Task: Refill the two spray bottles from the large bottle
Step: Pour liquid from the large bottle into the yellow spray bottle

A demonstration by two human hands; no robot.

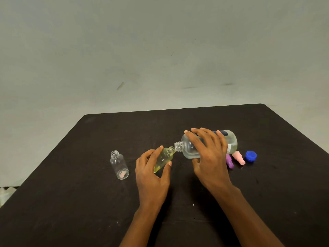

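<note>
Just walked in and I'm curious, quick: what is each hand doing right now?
Left hand: holding the small bottle of yellowish liquid, tilted.
Right hand: holding the large bottle, tipped toward the small one's mouth.

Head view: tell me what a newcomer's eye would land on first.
Mid-table, the right hand tips the large bottle, its mouth at the mouth of a small yellowish bottle that the left hand holds tilted. A clear bottle stands uncapped to the left. A blue cap, a pink spray top and a purple spray top lie to the right.
</note>
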